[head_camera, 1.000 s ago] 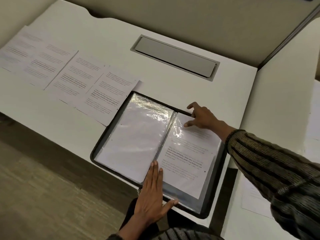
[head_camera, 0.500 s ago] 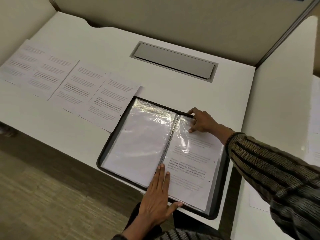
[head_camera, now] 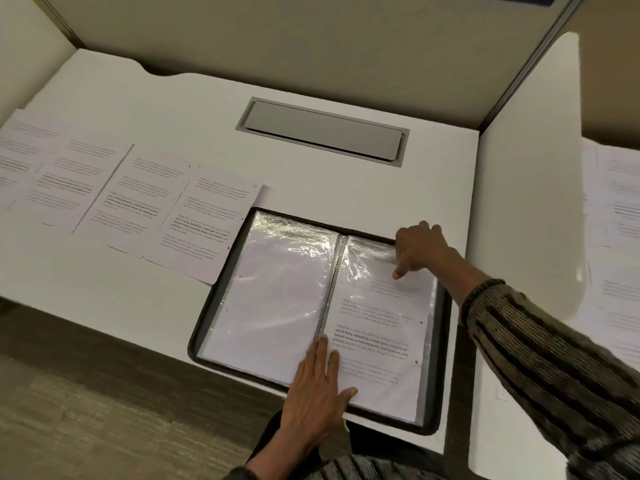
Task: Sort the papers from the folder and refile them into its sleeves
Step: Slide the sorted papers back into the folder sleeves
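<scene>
A black-edged folder (head_camera: 445, 341) lies open at the desk's near edge. Its left clear sleeve (head_camera: 273, 299) holds a blank white sheet. Its right sleeve (head_camera: 381, 258) holds a printed paper (head_camera: 377, 341). My left hand (head_camera: 317, 389) lies flat, fingers straight, on the lower part of the spine and the right page. My right hand (head_camera: 420, 245) is at the top of the right sleeve. Its thumb presses down on the plastic, and its fingers curl over the top edge. Several printed papers (head_camera: 204, 223) lie in an overlapping row left of the folder.
A grey cable flap (head_camera: 322, 131) is set into the white desk (head_camera: 173, 109) behind the folder. More printed sheets (head_camera: 620, 206) lie on the adjoining desk at the right. Beige partition walls close the back. Floor shows below the near edge.
My right hand has shifted slightly along the top of the right sleeve and its thumb now presses lower on the page. My left hand stays flat in place.
</scene>
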A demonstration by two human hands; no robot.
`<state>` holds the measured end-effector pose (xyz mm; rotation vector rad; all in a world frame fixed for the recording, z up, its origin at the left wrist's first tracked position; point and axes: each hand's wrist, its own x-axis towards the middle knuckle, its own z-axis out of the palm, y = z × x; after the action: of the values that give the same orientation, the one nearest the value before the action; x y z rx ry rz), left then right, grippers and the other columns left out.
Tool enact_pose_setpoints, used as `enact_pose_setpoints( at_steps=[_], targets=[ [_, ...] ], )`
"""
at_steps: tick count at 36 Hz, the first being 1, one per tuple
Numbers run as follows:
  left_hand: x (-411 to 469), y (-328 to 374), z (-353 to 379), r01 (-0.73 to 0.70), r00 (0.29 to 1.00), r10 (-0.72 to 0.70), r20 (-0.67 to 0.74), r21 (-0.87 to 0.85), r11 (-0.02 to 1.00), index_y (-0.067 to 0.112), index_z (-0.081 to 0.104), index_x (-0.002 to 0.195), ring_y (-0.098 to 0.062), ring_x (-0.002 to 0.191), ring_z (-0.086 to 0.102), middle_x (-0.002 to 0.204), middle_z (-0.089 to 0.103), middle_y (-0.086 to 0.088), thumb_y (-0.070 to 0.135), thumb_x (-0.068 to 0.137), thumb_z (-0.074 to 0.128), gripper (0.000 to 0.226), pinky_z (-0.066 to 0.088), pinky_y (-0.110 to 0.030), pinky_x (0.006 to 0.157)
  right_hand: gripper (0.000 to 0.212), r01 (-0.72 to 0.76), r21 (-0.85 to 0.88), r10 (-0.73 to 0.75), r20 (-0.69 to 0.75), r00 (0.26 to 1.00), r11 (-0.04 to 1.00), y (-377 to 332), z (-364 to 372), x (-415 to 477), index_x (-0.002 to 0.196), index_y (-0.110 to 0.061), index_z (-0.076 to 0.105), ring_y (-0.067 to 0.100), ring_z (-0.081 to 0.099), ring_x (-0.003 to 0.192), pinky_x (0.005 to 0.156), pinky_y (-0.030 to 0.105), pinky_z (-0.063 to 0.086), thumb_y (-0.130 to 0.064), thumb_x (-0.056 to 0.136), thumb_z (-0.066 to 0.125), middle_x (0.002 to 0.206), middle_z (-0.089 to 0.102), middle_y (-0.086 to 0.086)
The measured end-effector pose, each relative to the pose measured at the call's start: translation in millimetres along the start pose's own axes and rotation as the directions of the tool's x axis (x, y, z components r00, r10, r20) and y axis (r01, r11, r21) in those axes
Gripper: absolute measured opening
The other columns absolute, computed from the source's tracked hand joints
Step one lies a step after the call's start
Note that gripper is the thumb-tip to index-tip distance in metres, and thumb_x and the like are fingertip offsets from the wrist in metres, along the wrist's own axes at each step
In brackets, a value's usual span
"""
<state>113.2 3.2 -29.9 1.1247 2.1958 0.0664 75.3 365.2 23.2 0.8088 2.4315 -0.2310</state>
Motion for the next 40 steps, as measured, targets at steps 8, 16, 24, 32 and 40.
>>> enact_pose_setpoints(
  at_steps=[8, 16, 24, 32, 40],
  targets=[
    [11, -5, -13, -0.061, 0.998, 0.059, 0.031, 0.079, 0.995, 0.018, 0.022, 0.161, -0.034, 0.161, 0.011, 0.175, 0.003, -0.015, 0.059, 0.107, 0.043, 0.071, 0.021, -0.046, 0.131, 0.034, 0.145, 0.560, 0.002, -0.254, 0.967, 0.816, 28, 23, -25, 0.069, -0.046, 0.068, 0.022, 0.049, 0.113, 0.082, 0.033, 0.041, -0.047, 0.052, 0.097, 0.105, 0.063, 0.007],
    [13, -11, -13, -0.095, 0.995, 0.092, 0.034, 0.077, 0.992, 0.019, -0.004, 0.169, -0.030, 0.163, -0.009, 0.171, -0.034, -0.007, 0.059, 0.107, 0.042, 0.087, 0.009, -0.044, 0.131, 0.136, 0.006, 0.834, 0.289, -0.198, 0.937, 0.551, 27, 71, -71, 0.163, -0.039, 0.013, 0.021, 0.061, 0.122, 0.102, 0.041, 0.052, -0.027, 0.061, 0.102, 0.147, 0.045, 0.003],
    [14, -24, -18, -0.220, 0.975, 0.204, 0.092, 0.214, 0.952, 0.016, -0.010, 0.168, -0.029, 0.158, -0.028, 0.168, -0.037, -0.014, 0.064, 0.104, 0.042, 0.096, -0.014, -0.042, 0.125, 0.102, -0.127, 0.933, 0.440, -0.037, 0.897, 0.337, 12, 125, -119, 0.153, -0.024, 0.033, 0.006, 0.062, 0.096, 0.075, 0.022, 0.050, -0.022, 0.073, 0.096, 0.115, 0.061, -0.002],
    [33, -28, -56, -0.257, 0.966, 0.257, -0.009, 0.021, 0.966, 0.022, 0.045, 0.148, -0.020, 0.144, 0.036, 0.161, 0.030, -0.002, 0.064, 0.098, 0.054, 0.066, 0.039, -0.037, 0.118, 0.034, -0.183, 0.980, 0.241, 0.159, 0.957, 0.081, -22, 140, -170, 0.116, -0.025, 0.074, 0.007, 0.076, 0.094, 0.076, 0.023, 0.061, -0.019, 0.085, 0.086, 0.117, 0.078, -0.002],
    [49, -27, -113, 0.040, 0.999, -0.020, 0.040, -0.622, 0.782, 0.032, 0.068, 0.106, -0.002, 0.100, 0.064, 0.111, 0.070, 0.014, 0.094, 0.081, 0.051, 0.069, 0.057, -0.035, 0.091, 0.034, -0.121, 0.981, -0.007, 0.121, 0.993, -0.155, -72, 98, -186, 0.124, -0.008, 0.074, 0.028, 0.073, 0.115, 0.108, 0.052, 0.052, -0.014, 0.091, 0.077, 0.120, 0.077, 0.009]
  ],
)
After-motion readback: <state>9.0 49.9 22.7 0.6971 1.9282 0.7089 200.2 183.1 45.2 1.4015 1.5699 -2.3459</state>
